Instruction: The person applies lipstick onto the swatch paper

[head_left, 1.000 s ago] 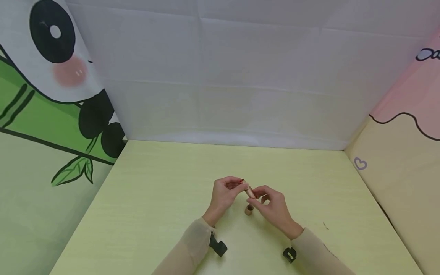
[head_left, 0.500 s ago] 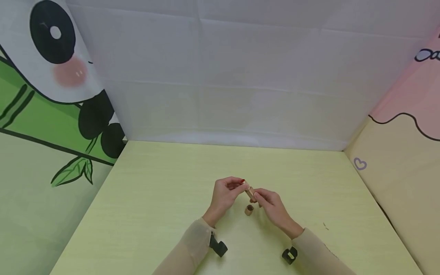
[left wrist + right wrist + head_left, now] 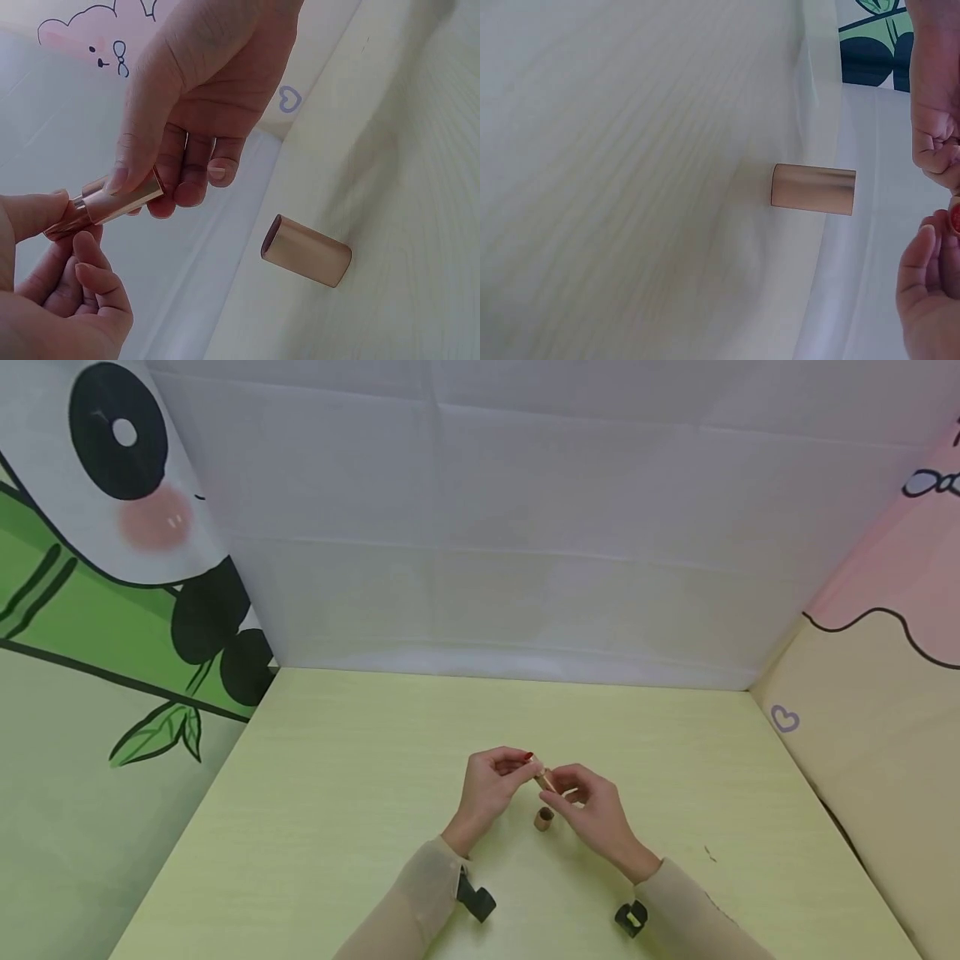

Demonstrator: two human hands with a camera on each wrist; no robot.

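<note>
A rose-gold lipstick [image 3: 546,781] with a red tip is held slantwise between both hands above the table. My left hand [image 3: 486,787] pinches its upper tube near the red end. My right hand [image 3: 596,810] grips the lower base between thumb and fingers, which the left wrist view shows from close by, with the lipstick's base [image 3: 127,202] under the right thumb. Below the hands, the lipstick cap [image 3: 543,818] stands upright on the table, its dark hollow end facing up. At the right wrist view's right edge, the red tip [image 3: 955,216] is partly cut off.
The pale yellow table [image 3: 360,793] carries a small dark mark [image 3: 710,853] to the right. A white sheet [image 3: 487,543] closes off the back, and printed cartoon panels stand at left and right. Black wrist straps [image 3: 477,897] hang by both sleeves.
The right fingers rolled over the lipstick's base half a second ago and have now swung back, the thumb low again. My left hand and the cap stay put.
</note>
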